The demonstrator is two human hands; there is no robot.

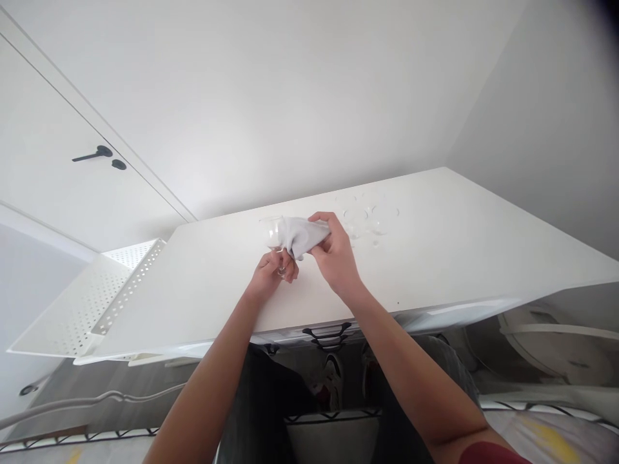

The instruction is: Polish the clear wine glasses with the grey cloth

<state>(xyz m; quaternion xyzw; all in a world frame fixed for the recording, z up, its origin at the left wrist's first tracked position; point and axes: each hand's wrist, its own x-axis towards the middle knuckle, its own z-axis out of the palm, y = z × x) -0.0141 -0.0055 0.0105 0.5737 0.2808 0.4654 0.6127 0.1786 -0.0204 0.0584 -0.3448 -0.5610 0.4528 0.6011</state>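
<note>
Left hand (271, 270) closed round the glass (271, 231), right hand (337, 253) pinching a cloth (304, 236) (against it); hard twisting might crack the glass

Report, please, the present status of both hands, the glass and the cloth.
Left hand holding glass by stem. Right hand gripping cloth at the bowl's side. Clear round shapes beyond right hand, cannot tell what.

Stemmed glass (273, 233): clear, colourless, held by its stem; bowl at the far end, foot nearer, exact tilt unclear. Cloth (305, 236): light grey, bunched and creased — pinched at its right end, left end against the bowl's right side, partly hiding the glass.
</note>
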